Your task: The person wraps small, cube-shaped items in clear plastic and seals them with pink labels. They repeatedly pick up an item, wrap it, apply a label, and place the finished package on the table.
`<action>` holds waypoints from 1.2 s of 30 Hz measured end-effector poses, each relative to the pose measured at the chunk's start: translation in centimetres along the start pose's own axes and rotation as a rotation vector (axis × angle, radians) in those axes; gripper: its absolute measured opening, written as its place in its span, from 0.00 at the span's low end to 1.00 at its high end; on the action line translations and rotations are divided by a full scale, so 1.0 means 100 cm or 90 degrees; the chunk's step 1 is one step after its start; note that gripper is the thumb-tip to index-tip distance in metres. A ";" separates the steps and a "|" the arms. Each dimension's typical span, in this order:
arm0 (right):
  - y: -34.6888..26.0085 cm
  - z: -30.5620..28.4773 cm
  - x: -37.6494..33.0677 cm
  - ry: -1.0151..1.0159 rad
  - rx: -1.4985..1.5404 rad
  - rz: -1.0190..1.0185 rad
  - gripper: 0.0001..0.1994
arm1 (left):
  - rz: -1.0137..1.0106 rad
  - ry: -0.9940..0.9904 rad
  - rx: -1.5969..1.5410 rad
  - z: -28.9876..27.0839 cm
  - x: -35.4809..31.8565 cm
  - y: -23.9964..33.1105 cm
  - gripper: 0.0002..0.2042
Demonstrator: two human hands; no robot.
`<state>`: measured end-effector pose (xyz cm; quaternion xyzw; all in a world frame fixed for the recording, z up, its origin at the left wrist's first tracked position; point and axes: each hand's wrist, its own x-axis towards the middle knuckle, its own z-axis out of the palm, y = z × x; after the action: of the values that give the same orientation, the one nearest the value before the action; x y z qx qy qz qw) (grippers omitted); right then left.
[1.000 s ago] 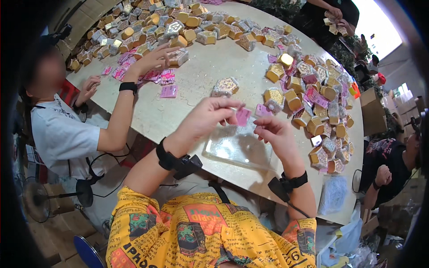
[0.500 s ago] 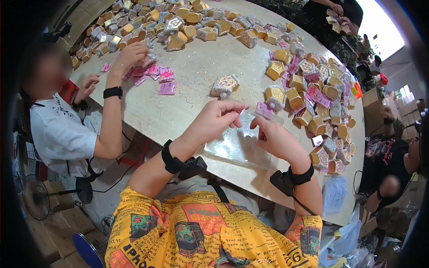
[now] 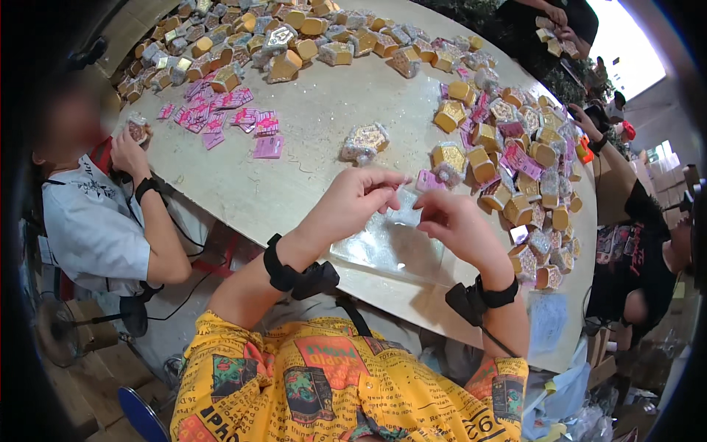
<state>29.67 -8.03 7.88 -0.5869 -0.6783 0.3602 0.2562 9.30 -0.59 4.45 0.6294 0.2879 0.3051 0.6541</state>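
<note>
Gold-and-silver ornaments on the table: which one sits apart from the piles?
The lone ornament mid-table, just beyond the left hand; the others are bunched in the far pile or right-side pile.

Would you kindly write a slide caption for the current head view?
Left hand and right hand above a clear tray, gold trinkets heaped nearby on a pale table.

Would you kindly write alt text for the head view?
A person's bare left hand and right hand hover over a clear rectangular tray on a pale table; whether they hold anything is unclear. Gold and silver faceted ornaments and rectangular pink cards are spread beyond.
</note>
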 end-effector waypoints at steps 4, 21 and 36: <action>0.001 0.004 -0.008 0.156 0.287 -0.133 0.05 | -0.023 -0.046 -0.070 0.001 0.002 0.000 0.14; 0.045 0.022 -0.002 0.161 0.543 -0.248 0.09 | -0.035 -0.169 -0.113 0.020 0.011 -0.003 0.09; 0.029 0.037 -0.012 0.277 0.681 -0.102 0.04 | 0.154 -0.007 0.237 0.031 0.001 0.021 0.03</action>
<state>28.77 -9.75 3.40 -0.3832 -0.3759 0.5036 0.6770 11.62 -2.50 6.70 0.7710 0.2581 0.3194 0.4867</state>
